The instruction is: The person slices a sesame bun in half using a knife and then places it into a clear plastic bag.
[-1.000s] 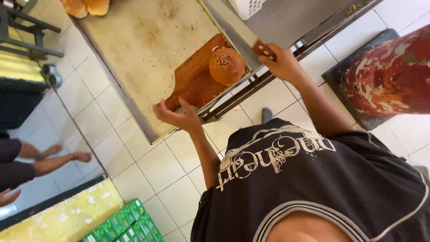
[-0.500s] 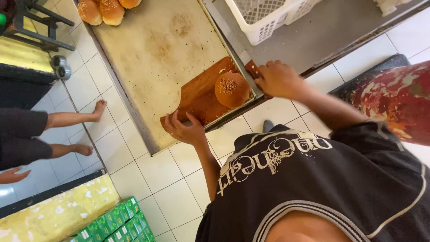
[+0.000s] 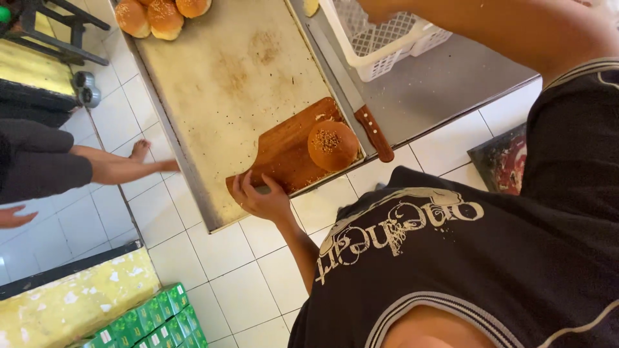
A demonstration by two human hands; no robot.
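My left hand (image 3: 259, 197) grips the near end of a brown wooden cutting board (image 3: 287, 151) that lies on the corner of a large metal baking tray (image 3: 225, 84). A round sesame bun (image 3: 333, 145) sits on the board. A knife with a brown handle (image 3: 375, 133) lies alone beside the board, along the tray's right edge. My right arm reaches up over the white plastic basket (image 3: 380, 45). Only a bit of my right hand (image 3: 377, 8) shows at the top edge, with its fingers out of view.
More buns (image 3: 161, 16) sit at the tray's far end. The basket stands on a steel counter (image 3: 451, 90). Another person's legs (image 3: 116, 166) and hand (image 3: 13, 217) are on the tiled floor at left. Green boxes (image 3: 148, 322) and a red patterned mat (image 3: 509, 164) lie nearby.
My right hand has let go of the knife handle and risen toward the white basket. The knife now lies by the board. My left hand stays on the board's end.
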